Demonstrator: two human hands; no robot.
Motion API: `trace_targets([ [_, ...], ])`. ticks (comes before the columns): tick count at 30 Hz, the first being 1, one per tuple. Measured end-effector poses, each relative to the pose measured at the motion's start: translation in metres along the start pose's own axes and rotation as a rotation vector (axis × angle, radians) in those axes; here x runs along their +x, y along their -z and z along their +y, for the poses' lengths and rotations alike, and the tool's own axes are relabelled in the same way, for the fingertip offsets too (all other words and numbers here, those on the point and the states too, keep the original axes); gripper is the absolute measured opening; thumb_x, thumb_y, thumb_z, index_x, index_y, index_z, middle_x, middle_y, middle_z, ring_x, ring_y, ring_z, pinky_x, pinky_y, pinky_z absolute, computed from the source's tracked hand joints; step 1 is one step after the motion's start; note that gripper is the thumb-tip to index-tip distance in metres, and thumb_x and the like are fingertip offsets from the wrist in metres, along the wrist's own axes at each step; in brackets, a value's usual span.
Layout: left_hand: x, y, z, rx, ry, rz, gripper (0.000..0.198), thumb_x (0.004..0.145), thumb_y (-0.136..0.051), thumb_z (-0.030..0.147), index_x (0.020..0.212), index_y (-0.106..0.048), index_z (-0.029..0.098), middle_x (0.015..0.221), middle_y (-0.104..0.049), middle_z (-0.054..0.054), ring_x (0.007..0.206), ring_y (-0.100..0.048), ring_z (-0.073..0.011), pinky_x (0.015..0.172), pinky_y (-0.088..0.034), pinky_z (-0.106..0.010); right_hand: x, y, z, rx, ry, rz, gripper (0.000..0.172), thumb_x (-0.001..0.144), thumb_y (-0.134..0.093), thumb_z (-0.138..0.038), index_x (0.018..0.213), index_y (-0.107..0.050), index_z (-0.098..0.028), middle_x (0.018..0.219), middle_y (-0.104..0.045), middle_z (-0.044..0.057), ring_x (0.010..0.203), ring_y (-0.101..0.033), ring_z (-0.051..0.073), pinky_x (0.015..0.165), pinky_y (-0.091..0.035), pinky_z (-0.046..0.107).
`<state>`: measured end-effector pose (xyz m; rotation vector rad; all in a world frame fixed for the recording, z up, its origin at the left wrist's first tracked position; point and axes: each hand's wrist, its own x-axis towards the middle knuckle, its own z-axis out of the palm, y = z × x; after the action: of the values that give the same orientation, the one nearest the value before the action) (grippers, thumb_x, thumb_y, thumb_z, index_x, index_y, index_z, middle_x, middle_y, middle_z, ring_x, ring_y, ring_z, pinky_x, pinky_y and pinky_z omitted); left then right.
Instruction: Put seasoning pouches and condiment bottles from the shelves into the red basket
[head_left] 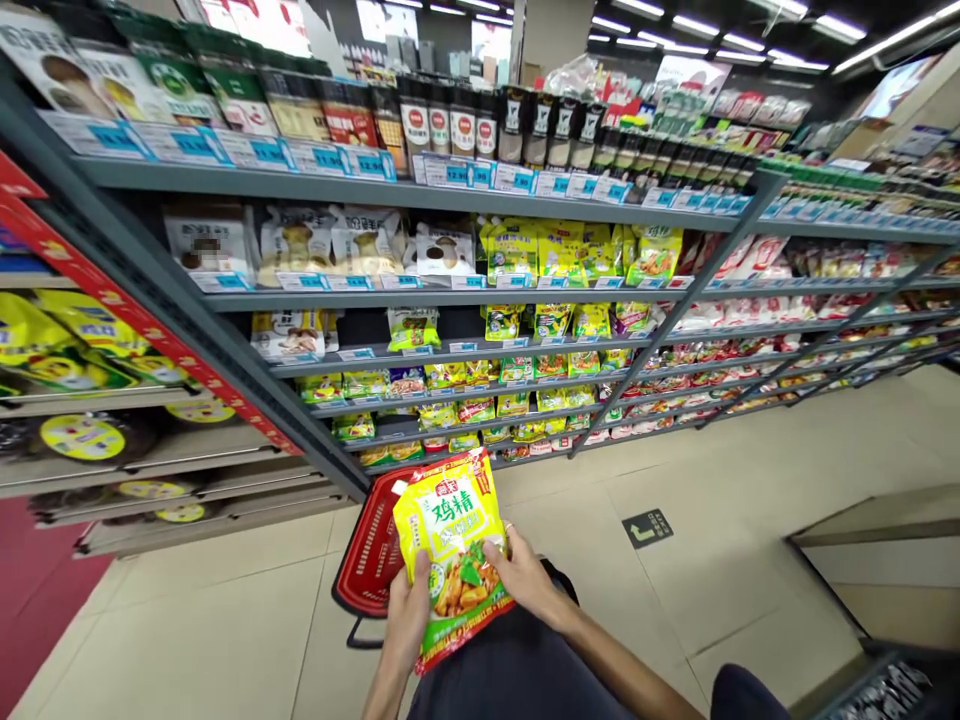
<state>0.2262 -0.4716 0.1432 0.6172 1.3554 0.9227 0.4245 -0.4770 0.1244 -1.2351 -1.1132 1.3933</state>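
Note:
A yellow and red bag of chicken bouillon seasoning point(454, 520) is held up in front of my body, its printed front turned towards me. My left hand point(409, 605) grips its lower left edge, thumb on the front. On the opposite edge my right hand point(525, 570) is closed, its thumb also lying on the front; the fingers behind the bag are hidden. Just behind and left of the bag, a red shopping basket point(373, 545) with a dark rim and handle stands low by the shelf, partly covered by the bag.
A long grey shelf unit point(420, 298) holds seasoning jars point(450, 120) on top and yellow bags point(536, 250) below. At left is another rack with a red edge strip point(150, 310). An arrow sign point(648, 528) marks the tiled floor; a display stand point(885, 560) is at right.

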Motion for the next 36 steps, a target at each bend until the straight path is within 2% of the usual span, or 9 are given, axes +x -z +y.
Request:
trace_targets([
  [5,0.009,-0.001,0.009,-0.087,0.081,0.009,0.061,0.079,-0.070,0.067,0.119,-0.062,0.021,0.107,-0.079,-0.014,0.108,-0.074,-0.0350,0.084,-0.064,-0.043,0.003,-0.004,-0.004,0.024,0.004,0.063,0.051,0.081,-0.073,-0.059,0.116,-0.060,-0.025,0.100,-0.076,0.003,0.088,-0.070,0.024,0.080,-0.059,0.037],
  [8,0.009,-0.003,0.012,-0.131,0.079,-0.010,0.061,0.080,-0.070,0.067,0.122,-0.061,0.023,0.110,-0.078,-0.014,0.109,-0.074,-0.0338,0.086,-0.063,-0.043,0.006,-0.004,-0.006,0.073,0.016,0.077,0.047,0.079,-0.077,-0.055,0.113,-0.062,-0.025,0.101,-0.077,0.003,0.088,-0.071,0.025,0.078,-0.060,0.037],
  [12,0.007,-0.009,0.013,-0.165,0.018,-0.109,0.066,0.078,-0.073,0.066,0.128,-0.059,0.025,0.113,-0.078,-0.012,0.111,-0.073,-0.0311,0.089,-0.063,-0.040,0.011,0.002,-0.008,0.163,0.041,0.134,0.047,0.081,-0.077,-0.052,0.115,-0.061,-0.024,0.104,-0.077,0.005,0.090,-0.073,0.024,0.080,-0.061,0.038],
  [16,0.009,-0.019,0.015,-0.032,-0.066,-0.204,0.066,0.079,-0.076,0.058,0.132,-0.059,0.024,0.130,-0.071,-0.013,0.122,-0.067,-0.0312,0.097,-0.060,-0.039,0.016,0.011,-0.008,0.211,0.068,0.171,0.050,0.081,-0.078,-0.051,0.118,-0.060,-0.024,0.107,-0.078,0.006,0.091,-0.074,0.024,0.080,-0.061,0.037],
  [18,0.013,-0.023,0.017,0.046,-0.152,-0.205,0.069,0.081,-0.074,0.059,0.136,-0.057,0.021,0.138,-0.066,-0.014,0.127,-0.064,-0.0321,0.099,-0.058,-0.039,0.018,0.013,-0.008,0.222,0.074,0.177,0.048,0.082,-0.077,-0.051,0.117,-0.060,-0.023,0.106,-0.078,0.006,0.089,-0.074,0.024,0.078,-0.061,0.036],
  [21,0.018,-0.027,0.016,0.119,-0.258,-0.160,0.077,0.079,-0.072,0.064,0.136,-0.056,0.015,0.135,-0.067,-0.017,0.123,-0.066,-0.0349,0.097,-0.059,-0.042,0.018,0.014,-0.008,0.243,0.089,0.204,0.045,0.084,-0.075,-0.051,0.116,-0.060,-0.023,0.105,-0.078,0.006,0.088,-0.074,0.023,0.077,-0.061,0.035],
  [28,0.024,-0.022,0.010,0.122,-0.328,-0.143,0.080,0.077,-0.072,0.067,0.135,-0.057,0.014,0.127,-0.071,-0.017,0.111,-0.071,-0.0341,0.088,-0.062,-0.042,0.014,0.012,-0.019,0.247,0.135,0.200,0.042,0.083,-0.076,-0.049,0.114,-0.062,-0.025,0.103,-0.078,0.004,0.088,-0.073,0.022,0.076,-0.061,0.033],
  [36,0.019,-0.036,0.036,0.113,-0.404,-0.210,0.072,0.084,-0.064,0.067,0.132,-0.058,0.013,0.130,-0.069,-0.018,0.115,-0.068,-0.0322,0.092,-0.059,-0.039,0.015,0.019,-0.053,0.236,0.160,0.248,0.038,0.087,-0.070,-0.053,0.110,-0.062,-0.024,0.099,-0.078,0.002,0.082,-0.072,0.019,0.072,-0.060,0.030],
])
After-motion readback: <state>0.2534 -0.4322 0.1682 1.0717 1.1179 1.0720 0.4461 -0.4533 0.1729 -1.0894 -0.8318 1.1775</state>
